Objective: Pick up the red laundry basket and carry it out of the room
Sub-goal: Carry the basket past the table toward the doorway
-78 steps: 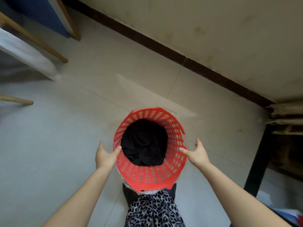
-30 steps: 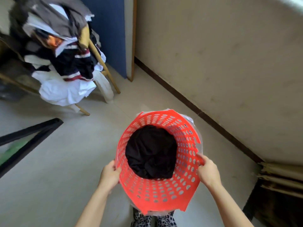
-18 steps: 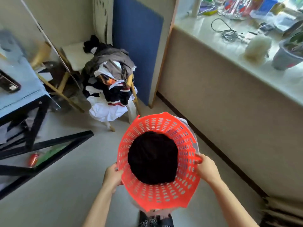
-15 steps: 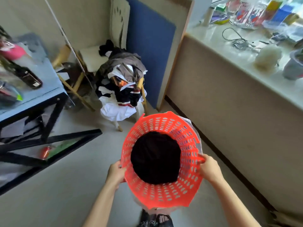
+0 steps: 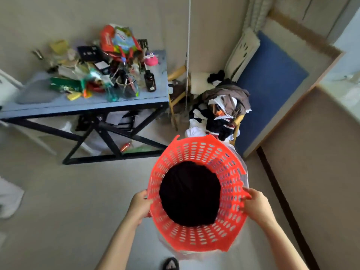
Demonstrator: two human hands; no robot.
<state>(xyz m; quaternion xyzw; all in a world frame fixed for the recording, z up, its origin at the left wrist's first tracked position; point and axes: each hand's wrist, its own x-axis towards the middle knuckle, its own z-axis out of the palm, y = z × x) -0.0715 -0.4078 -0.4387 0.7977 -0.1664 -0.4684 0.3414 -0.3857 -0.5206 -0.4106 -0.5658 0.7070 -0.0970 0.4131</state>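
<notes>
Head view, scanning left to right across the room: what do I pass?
Cluttered blue table → left hand → red laundry basket → right hand; behind, pile of clothes on a chair → blue panel.

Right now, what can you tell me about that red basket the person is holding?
The red laundry basket is round, plastic-looking, its walls pierced with rows of oval holes. Its rim looks uneven, with notches and a jagged near edge. Dark fabric fills its bottom. Something clear, perhaps plastic film, shows along its outer right side. It is lifted off the floor, seen from above, gripped at the rim by the left hand and the right hand on opposite sides.
</notes>
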